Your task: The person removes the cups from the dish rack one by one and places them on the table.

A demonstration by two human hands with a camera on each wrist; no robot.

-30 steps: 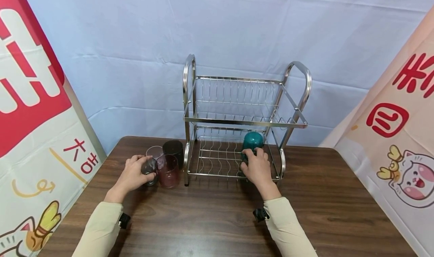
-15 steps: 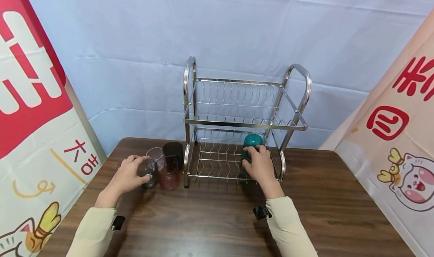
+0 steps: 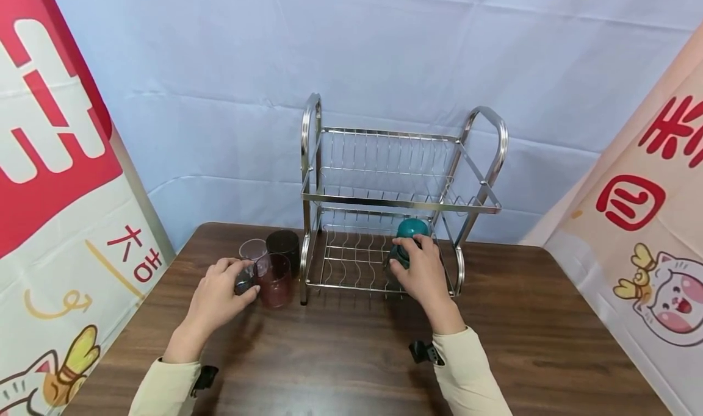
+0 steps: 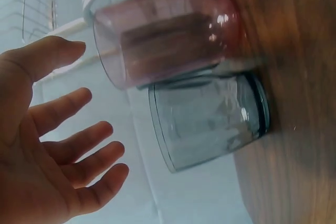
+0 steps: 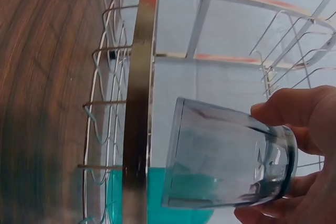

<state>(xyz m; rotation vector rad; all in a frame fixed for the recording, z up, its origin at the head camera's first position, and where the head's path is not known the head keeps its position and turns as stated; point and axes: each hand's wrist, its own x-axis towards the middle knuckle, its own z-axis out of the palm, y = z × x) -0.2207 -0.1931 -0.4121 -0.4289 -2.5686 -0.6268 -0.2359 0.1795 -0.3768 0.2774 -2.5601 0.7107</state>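
Observation:
My right hand point(image 3: 424, 274) pinches a grey-blue see-through glass point(image 5: 220, 156) by its thick base. The glass is upside down, rim toward the lower shelf of a metal dish rack point(image 3: 357, 204). A teal cup point(image 3: 413, 227) stands just behind it, at the right end of that shelf. My left hand point(image 3: 219, 294) is beside another grey-blue glass point(image 4: 205, 119), upright on the table. In the left wrist view its fingers point(image 4: 89, 142) are spread loosely, apart from the rim. Touching or close to that glass are a pink glass point(image 3: 276, 291), a pale purple glass point(image 3: 255, 249) and a dark glass point(image 3: 284, 245).
The rack has two wire tiers, and its front rail point(image 5: 139, 98) runs close to the held glass. A brown wooden table point(image 3: 351, 355) lies beneath everything. A pale cloth point(image 3: 219, 86) hangs behind. Printed banners point(image 3: 642, 221) stand at both sides.
My left hand drew back a little from the grey-blue glass, then moved right, closer to it again. My right hand stays at the rack with its glass, with only slight movement.

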